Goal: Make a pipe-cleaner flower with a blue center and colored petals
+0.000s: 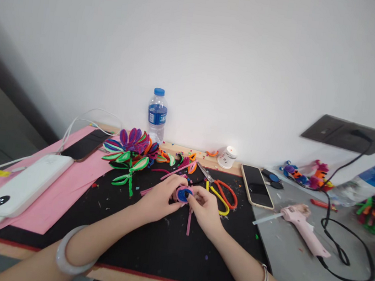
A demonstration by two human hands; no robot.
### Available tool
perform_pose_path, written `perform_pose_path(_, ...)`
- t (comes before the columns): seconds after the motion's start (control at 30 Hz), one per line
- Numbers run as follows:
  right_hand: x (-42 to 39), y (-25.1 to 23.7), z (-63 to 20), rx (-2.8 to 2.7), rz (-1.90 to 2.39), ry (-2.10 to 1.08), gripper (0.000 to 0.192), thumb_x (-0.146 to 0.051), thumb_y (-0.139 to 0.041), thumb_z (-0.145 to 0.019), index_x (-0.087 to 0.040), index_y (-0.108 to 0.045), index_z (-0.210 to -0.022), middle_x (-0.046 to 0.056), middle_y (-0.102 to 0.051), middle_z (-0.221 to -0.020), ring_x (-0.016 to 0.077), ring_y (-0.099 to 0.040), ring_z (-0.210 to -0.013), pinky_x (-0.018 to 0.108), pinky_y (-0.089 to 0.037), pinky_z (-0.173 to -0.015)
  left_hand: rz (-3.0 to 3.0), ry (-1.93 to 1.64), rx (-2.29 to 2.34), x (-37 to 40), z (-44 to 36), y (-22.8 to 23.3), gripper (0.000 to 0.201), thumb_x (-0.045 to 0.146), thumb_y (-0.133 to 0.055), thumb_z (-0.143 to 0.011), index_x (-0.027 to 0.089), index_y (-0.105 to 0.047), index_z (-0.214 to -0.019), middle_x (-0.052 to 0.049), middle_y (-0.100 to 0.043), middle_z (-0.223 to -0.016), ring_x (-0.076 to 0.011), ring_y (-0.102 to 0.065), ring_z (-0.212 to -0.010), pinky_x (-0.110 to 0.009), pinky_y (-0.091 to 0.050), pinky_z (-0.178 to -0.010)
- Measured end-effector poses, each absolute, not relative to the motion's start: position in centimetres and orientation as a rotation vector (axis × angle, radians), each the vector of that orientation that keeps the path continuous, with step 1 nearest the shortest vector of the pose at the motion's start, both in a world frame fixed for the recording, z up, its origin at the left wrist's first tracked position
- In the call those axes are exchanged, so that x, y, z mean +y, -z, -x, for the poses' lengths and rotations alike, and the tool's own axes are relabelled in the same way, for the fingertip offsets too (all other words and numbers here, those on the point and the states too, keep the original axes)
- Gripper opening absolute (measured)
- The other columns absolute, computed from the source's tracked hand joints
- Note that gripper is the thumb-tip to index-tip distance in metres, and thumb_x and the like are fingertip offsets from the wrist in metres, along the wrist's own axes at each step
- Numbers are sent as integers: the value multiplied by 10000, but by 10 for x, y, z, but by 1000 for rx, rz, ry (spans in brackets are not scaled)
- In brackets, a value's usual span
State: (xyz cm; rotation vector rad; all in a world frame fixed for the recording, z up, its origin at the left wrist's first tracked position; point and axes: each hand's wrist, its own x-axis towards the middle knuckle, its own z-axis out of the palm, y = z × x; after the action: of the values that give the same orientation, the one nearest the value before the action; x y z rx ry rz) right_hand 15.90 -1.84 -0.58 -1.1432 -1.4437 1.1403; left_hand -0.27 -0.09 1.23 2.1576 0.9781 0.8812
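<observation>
1. The left hand [158,200] and the right hand [203,206] meet near the middle of the desk [159,247], over its black mat.
2. Both hands pinch a small fuzzy coil [184,194], pink on the outside and blue in the middle. The grip of each hand is closed on the coil, the left from one side and the right from the other.
3. A pink stem [189,223] hangs down from the coil toward the front edge of the desk. I cannot tell if it is joined to the coil.
4. Just behind the hands lie the scissors [218,190], with orange and yellow handles.
5. Toward the back edge, left of the hands, lies a fuzzy flower [130,151] with green leaves. A water bottle [157,114] stands behind it, by the wall.
6. A pink glue gun [304,225] lies on the grey part at the right side, with a phone [256,185] between it and the scissors.
7. A white power bank [24,188] rests on pink paper near the left edge.
8. What could go wrong, I think:
   - The coil could spring open if one hand lets go, because the wire wants to unwind.
   - The wire ends could poke a finger, because they are sharp.
   - The glue gun could burn a wrist if it is hot and a hand swings right.
   - The scissors lie close, so a hand could bump them.
</observation>
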Motion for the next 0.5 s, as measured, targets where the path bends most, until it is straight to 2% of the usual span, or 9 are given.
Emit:
perform_pose_path(0.3, -19, 4, -159, -1464, 1131, -1133, 120, -257, -568, -761, -144, -590, -799, -14, -522, -630, 75, -426, -494, 201, -360, -468, -2255, -872, 998, -1, 2, -11, 297, 162, -561, -735, 225, -477, -1012, -57, -482, -1108, -200, -478, -1048, -330, -419, -872)
perform_pose_path(0.5, -17, 7, -160, -1447, 1125, -1144, 140, -275, -556, -773, -145, -582, -819, -13, -523, -639, 78, -433, -497, 202, -357, -459, -2237, -910, 1045, -3, 2, -12, 337, 196, -561, -743, 239, -474, -1065, -62, -481, -1123, -208, -480, -1051, -330, -441, -846)
